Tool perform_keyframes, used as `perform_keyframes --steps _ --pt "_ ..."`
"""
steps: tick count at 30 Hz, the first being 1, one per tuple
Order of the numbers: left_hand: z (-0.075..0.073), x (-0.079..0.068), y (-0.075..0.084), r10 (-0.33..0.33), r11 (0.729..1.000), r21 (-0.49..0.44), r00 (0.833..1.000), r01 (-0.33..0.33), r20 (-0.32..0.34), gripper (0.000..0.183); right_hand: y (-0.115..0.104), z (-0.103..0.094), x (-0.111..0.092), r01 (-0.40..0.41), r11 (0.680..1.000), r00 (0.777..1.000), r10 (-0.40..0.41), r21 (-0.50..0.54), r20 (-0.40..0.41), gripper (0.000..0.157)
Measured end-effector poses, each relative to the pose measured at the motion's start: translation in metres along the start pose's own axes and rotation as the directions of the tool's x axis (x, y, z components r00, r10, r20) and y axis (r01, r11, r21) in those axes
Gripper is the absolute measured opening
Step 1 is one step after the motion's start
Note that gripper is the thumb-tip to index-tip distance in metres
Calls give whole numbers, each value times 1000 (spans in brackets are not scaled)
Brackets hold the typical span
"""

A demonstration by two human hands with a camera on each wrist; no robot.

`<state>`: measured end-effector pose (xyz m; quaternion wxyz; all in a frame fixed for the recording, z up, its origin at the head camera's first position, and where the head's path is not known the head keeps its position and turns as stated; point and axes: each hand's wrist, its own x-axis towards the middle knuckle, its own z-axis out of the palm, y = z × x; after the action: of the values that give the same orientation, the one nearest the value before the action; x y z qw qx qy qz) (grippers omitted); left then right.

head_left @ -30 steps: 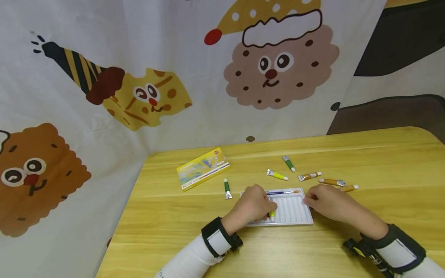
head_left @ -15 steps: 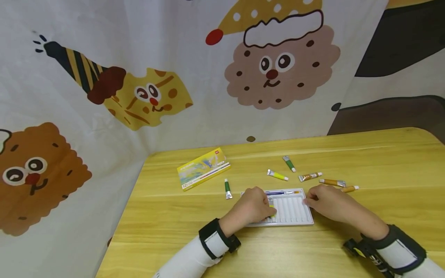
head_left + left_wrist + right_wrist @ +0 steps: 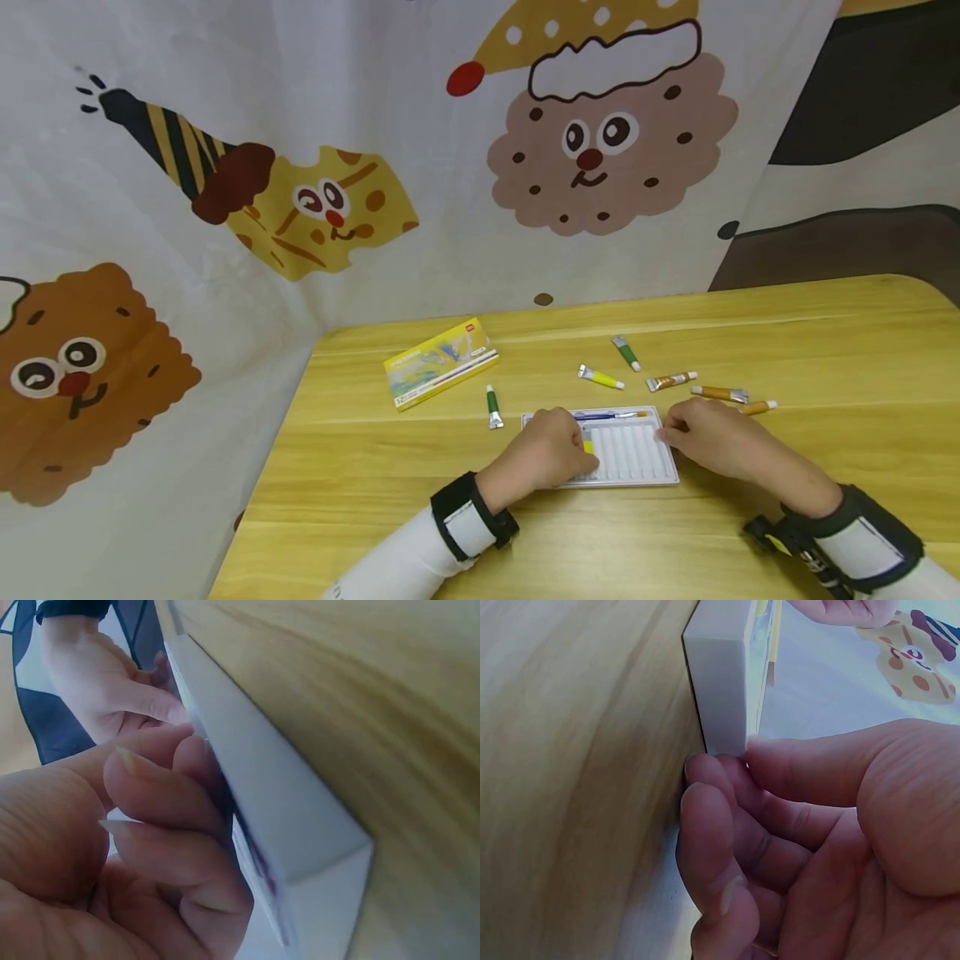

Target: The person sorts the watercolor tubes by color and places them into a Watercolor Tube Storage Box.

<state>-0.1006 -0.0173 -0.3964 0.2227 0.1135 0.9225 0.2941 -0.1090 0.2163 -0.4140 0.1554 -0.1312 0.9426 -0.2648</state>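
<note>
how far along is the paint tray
Looks done: a brush lies in the tray.
In hand: the left hand handles a yellow tube there; the right hand pinches the tray's edge.
Apparently left: six loose tubes on the table. The tray's left end is mostly covered.

Tray (image 3: 637, 454) on table (image 3: 600, 542). Paintbrush (image 3: 626, 415) in tray, along far side. Left hand (image 3: 546, 447) over tray's left part; slotted paint tube (image 3: 588, 447) in tray beside fingertips. Right hand (image 3: 712, 435) at tray's right edge. Lone paint tube (image 3: 492, 407) just left of tray; paint box (image 3: 442, 364) farther left, far side. Five paint tubes (image 3: 672, 382) spread beyond tray, toward right. Curtain (image 3: 435, 275) behind table.
</note>
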Motion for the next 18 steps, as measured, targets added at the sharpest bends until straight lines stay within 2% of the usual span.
perform_keyframes --steps 4,8,13,18 --pt "2 1 4 -12 999 50 1000 11 13 49 1 0 -1 8 1000 1000 -8 4 -2 17" --pt "2 2 8 -19 993 116 999 16 31 45 2 1 0 17 1000 1000 -17 5 -3 16" --pt "1 2 12 -42 989 141 998 35 52 35 2 1 1 15 1000 1000 -15 1 -7 16" --pt "1 4 13 -42 984 177 997 31 57 37 3 0 0 13 1000 1000 -13 -4 -6 16"
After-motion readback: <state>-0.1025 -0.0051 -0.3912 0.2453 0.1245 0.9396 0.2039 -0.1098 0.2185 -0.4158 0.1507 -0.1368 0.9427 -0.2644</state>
